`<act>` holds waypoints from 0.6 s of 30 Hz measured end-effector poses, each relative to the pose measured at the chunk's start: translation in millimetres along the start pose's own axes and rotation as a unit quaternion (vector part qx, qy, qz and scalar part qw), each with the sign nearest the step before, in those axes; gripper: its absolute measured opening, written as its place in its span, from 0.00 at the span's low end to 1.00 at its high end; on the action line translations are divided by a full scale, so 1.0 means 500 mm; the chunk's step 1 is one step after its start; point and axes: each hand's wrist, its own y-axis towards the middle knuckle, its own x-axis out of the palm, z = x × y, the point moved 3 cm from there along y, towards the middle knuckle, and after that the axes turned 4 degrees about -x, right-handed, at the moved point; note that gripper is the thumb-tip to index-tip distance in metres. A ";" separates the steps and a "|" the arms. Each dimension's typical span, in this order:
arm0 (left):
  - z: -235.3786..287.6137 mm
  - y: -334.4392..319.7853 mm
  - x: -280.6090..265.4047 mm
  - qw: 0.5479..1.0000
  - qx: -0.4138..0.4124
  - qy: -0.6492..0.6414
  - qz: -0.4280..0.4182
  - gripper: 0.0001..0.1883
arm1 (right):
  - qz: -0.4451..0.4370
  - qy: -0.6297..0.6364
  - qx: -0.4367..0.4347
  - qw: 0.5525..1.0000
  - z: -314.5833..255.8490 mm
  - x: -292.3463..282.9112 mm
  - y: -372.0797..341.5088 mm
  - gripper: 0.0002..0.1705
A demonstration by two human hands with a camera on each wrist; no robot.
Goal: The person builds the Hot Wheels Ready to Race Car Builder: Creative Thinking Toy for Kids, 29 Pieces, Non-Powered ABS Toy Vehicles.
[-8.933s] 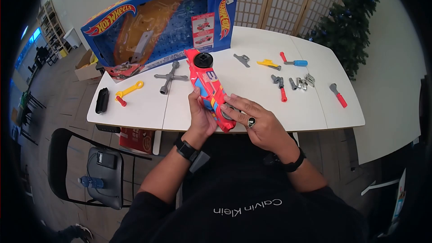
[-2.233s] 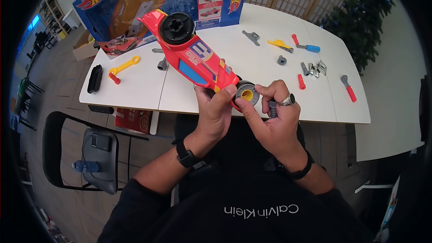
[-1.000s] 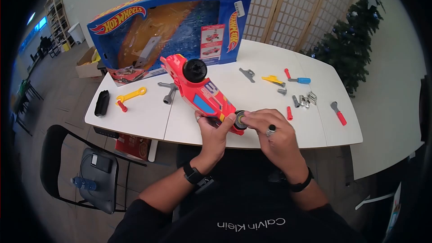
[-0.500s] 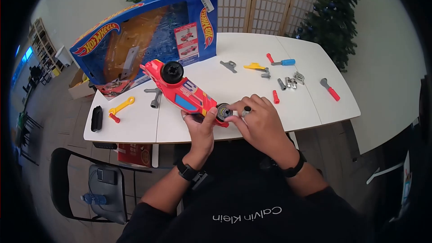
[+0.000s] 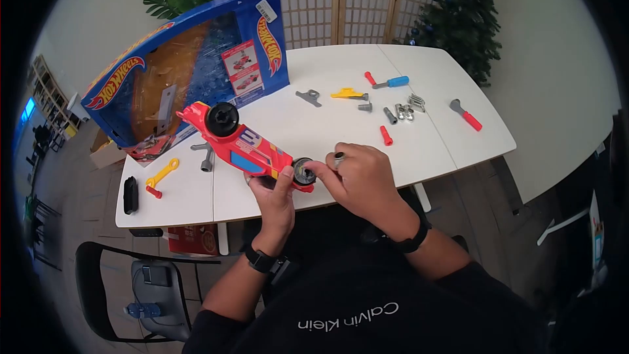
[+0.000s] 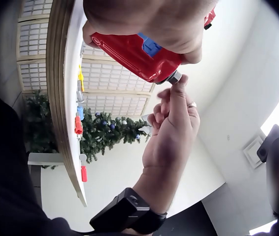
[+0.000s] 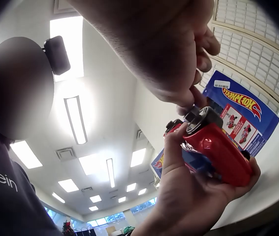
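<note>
In the head view my left hand [image 5: 274,203] grips a red toy race car [image 5: 249,152] by its right end, close above the table's near edge. A black wheel [image 5: 223,118] is on the car's far end. At the near end sits a second wheel [image 5: 303,172] with a grey hub. My right hand [image 5: 359,177] reaches to this hub, thumb and fingertips together. The left wrist view shows a grey bolt [image 6: 174,77] sticking out of the car's end, pinched at its head by the right thumb and fingers. In the right wrist view, the bolt [image 7: 192,116] stands at the wheel's centre.
On the white table [image 5: 341,137] lie a yellow wrench [image 5: 162,174], a grey lug wrench [image 5: 206,157], a blue-handled screwdriver [image 5: 393,82], a red-handled tool [image 5: 466,115] and several small parts. The Hot Wheels box [image 5: 190,78] stands at the back left; a chair [image 5: 154,295] is below left.
The right hand first touched the wheel, then held a grey bolt beside its yellow hub; now the bolt is at the hub. The grey-and-red parts on the table came apart. The head view has shifted.
</note>
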 end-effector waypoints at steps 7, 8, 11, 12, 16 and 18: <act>-0.022 0.007 -0.023 0.998 0.033 0.057 0.007 0.34 | 0.067 0.016 -0.137 0.988 -0.021 -0.011 -0.003 0.11; -0.018 0.004 -0.015 0.998 0.032 0.057 0.006 0.34 | 0.036 -0.004 -0.081 0.996 -0.017 -0.010 -0.005 0.11; -0.005 -0.007 -0.003 0.999 0.033 0.027 -0.017 0.35 | 0.067 0.050 -0.089 0.993 -0.021 -0.024 0.001 0.14; -0.002 -0.006 -0.003 0.999 0.029 0.029 -0.026 0.37 | 0.067 0.053 -0.088 0.992 -0.020 -0.022 0.004 0.14; -0.002 -0.002 -0.005 0.999 0.022 0.022 -0.020 0.40 | 0.105 0.067 -0.149 0.981 -0.019 -0.018 -0.005 0.19; 0.003 -0.006 0.004 1.000 0.017 0.015 -0.021 0.41 | 0.094 0.040 -0.121 0.987 -0.014 -0.027 -0.013 0.17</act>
